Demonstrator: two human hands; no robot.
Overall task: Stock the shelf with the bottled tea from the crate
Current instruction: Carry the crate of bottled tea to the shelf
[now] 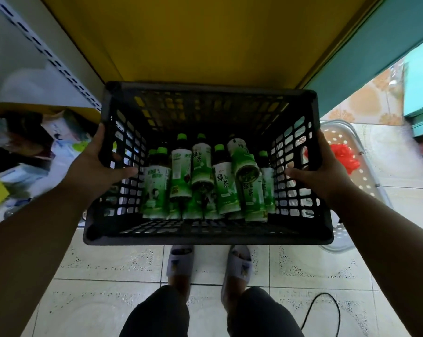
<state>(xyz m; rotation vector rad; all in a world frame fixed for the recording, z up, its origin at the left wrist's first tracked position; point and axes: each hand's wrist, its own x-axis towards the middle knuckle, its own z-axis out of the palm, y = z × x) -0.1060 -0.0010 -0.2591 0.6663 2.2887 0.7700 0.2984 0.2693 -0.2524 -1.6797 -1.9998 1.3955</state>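
Two hands carry the black crate (205, 233) by its side walls: left hand (101, 164) and right hand (321, 171) each curl over a rim. The tea bottles (205, 176) lie jumbled inside. The step appears to be transport; next, set the crate down by the shelf (47, 52) at left. Ahead the yellow panel (193, 37) blocks; the floor (108, 263) below offers room.
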